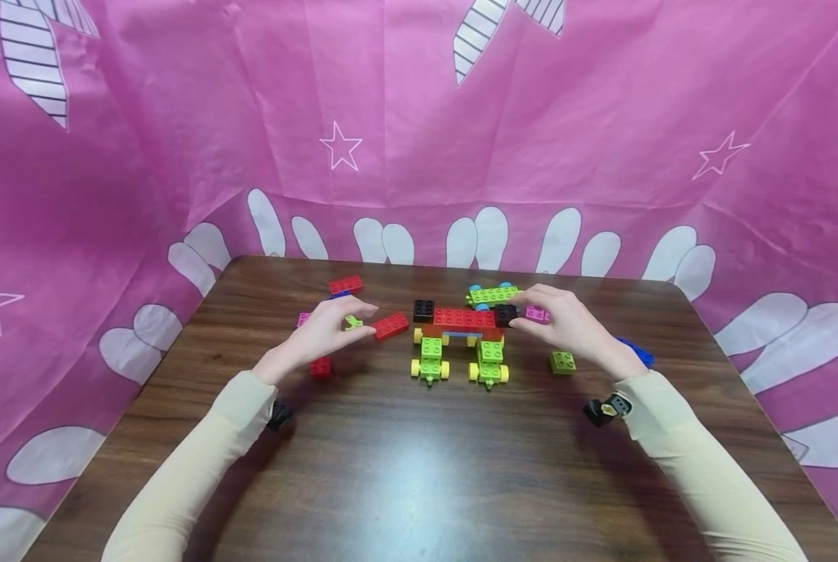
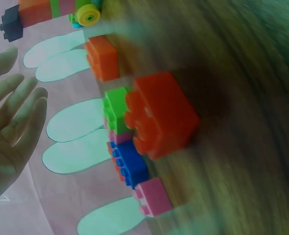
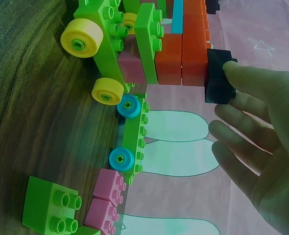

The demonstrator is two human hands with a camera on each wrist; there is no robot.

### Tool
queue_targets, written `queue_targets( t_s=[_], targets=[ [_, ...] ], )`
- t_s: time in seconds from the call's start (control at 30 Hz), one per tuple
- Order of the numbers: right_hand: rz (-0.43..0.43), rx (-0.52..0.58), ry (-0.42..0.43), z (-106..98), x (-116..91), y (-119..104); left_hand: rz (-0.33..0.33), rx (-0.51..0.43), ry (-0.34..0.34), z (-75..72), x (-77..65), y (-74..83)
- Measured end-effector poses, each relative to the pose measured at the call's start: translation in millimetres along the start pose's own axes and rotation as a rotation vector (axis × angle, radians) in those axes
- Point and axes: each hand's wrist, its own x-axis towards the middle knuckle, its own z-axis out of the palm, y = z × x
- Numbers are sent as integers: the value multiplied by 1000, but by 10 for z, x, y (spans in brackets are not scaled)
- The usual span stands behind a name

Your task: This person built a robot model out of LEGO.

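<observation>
A toy brick build stands mid-table: a red top (image 1: 464,317) on green wheeled bases (image 1: 430,355) with yellow wheels. One black brick (image 1: 424,307) sits at its left end, another black brick (image 3: 218,76) at its right end. My right hand (image 1: 558,316) pinches that right-hand black brick between thumb and fingertips. To the left of the build, my left hand (image 1: 326,332) hovers over loose bricks, its fingers relaxed and holding nothing. Closest to its fingertips in the head view lies a red brick (image 1: 391,326).
Behind the build is a green wheeled base (image 1: 493,295) with blue wheels. On the right lie a green brick (image 1: 562,362), pink bricks (image 3: 108,186) and a blue brick (image 1: 637,353). More red bricks (image 1: 346,284), a blue brick (image 2: 129,163) and a pink brick (image 2: 154,197) are on the left.
</observation>
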Motion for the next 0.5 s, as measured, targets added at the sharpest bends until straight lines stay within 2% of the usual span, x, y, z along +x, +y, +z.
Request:
queue_targets(
  t_s=[0.23, 0.5],
  targets=[
    [-3, 0, 0, -3, 1, 0, -34, 105, 0, 8, -30, -170],
    [-10, -6, 2, -9, 2, -17, -107, 231, -81, -9, -10, -297]
  ],
)
